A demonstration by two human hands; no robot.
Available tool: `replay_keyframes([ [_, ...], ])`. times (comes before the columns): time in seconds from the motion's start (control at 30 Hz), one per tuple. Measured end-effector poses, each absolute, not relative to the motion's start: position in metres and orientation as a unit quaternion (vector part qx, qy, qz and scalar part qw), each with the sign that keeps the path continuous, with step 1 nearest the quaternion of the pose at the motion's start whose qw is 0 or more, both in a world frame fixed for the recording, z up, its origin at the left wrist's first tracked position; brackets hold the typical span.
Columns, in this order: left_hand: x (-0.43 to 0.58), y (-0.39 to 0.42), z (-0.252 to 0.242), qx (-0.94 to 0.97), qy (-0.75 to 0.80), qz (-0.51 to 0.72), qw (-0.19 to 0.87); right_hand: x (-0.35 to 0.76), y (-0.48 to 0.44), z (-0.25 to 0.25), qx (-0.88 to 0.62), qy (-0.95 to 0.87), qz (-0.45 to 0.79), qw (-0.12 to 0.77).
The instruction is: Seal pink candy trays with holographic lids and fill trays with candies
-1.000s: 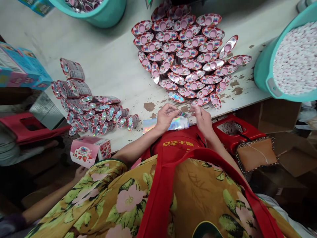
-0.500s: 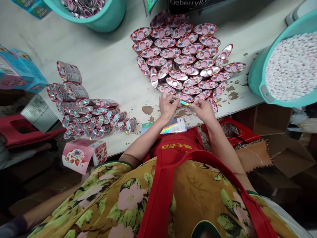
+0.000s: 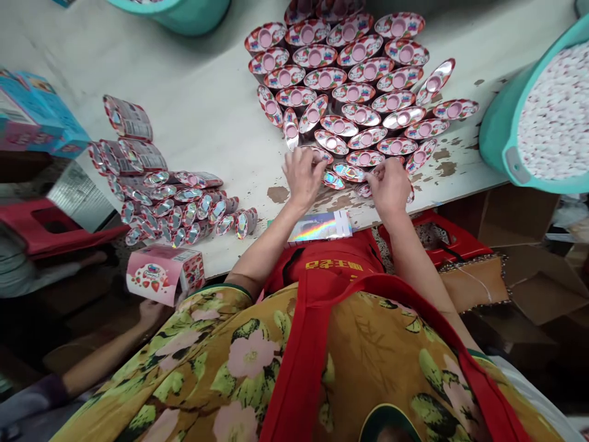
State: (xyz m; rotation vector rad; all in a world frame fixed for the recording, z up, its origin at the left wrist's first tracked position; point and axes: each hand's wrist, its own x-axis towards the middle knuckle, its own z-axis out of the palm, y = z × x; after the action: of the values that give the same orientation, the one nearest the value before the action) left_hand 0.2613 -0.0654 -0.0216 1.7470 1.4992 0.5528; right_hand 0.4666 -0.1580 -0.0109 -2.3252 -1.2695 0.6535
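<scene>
My left hand and my right hand rest at the near edge of a cluster of open red-and-silver pouches standing on the white table. Both hands have curled fingers. Between them they pinch the ends of one open shiny pouch, which sits in the cluster's front row. A flat stack of holographic pouches lies at the table edge just below my wrists.
A teal basin of white pellets stands at the right, another teal basin at the top. Filled pouches lie piled at the left by blue boxes. Another person's hand holds a pink strawberry box.
Both hands rose from the flat holographic stack at the table edge, opened one pouch between them and carried it forward into the cluster's front row.
</scene>
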Motion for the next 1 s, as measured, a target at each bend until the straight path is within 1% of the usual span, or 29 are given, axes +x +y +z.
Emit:
replay_keyframes([
  [0.07, 0.24, -0.085, -0.019, 0.71, 0.58, 0.126, 0.379, 0.451, -0.184, 0.0, -0.816, -0.464, 0.26, 0.226],
  [0.17, 0.218, -0.119, -0.024, 0.727, 0.539, -0.092, 0.415, 0.423, -0.225, 0.002, -0.795, -0.437, 0.363, 0.212],
  [0.2, 0.214, -0.126, -0.027, 0.725, 0.516, -0.143, 0.433, 0.416, -0.234, -0.002, -0.792, -0.423, 0.389, 0.206],
  [0.23, 0.212, -0.131, -0.029, 0.726, 0.491, -0.169, 0.45, 0.41, -0.241, -0.007, -0.791, -0.407, 0.407, 0.207],
  [0.27, 0.211, -0.133, -0.03, 0.732, 0.468, -0.169, 0.465, 0.406, -0.244, -0.013, -0.788, -0.393, 0.42, 0.217],
  [0.33, 0.212, -0.13, -0.029, 0.759, 0.427, -0.122, 0.477, 0.403, -0.243, -0.024, -0.763, -0.368, 0.463, 0.259],
  [0.4, 0.216, -0.124, -0.024, 0.791, 0.415, -0.061, 0.446, 0.404, -0.234, -0.031, -0.717, -0.336, 0.531, 0.302],
  [0.47, 0.22, -0.121, -0.017, 0.817, 0.429, -0.003, 0.385, 0.404, -0.225, -0.033, -0.69, -0.307, 0.568, 0.326],
  [0.57, 0.226, -0.129, -0.012, 0.838, 0.434, 0.049, 0.326, 0.403, -0.217, -0.03, -0.693, -0.279, 0.567, 0.348],
  [0.73, 0.221, -0.155, -0.018, 0.861, 0.378, 0.06, 0.333, 0.4, -0.217, -0.03, -0.704, -0.249, 0.565, 0.351],
  [0.83, 0.213, -0.164, -0.012, 0.859, 0.344, 0.057, 0.376, 0.399, -0.214, -0.037, -0.72, -0.264, 0.546, 0.337],
  [0.93, 0.208, -0.167, 0.005, 0.812, 0.278, 0.065, 0.508, 0.399, -0.21, -0.042, -0.744, -0.295, 0.517, 0.305],
  [1.0, 0.208, -0.163, 0.017, 0.719, 0.325, 0.112, 0.604, 0.4, -0.209, -0.037, -0.763, -0.334, 0.481, 0.273],
])
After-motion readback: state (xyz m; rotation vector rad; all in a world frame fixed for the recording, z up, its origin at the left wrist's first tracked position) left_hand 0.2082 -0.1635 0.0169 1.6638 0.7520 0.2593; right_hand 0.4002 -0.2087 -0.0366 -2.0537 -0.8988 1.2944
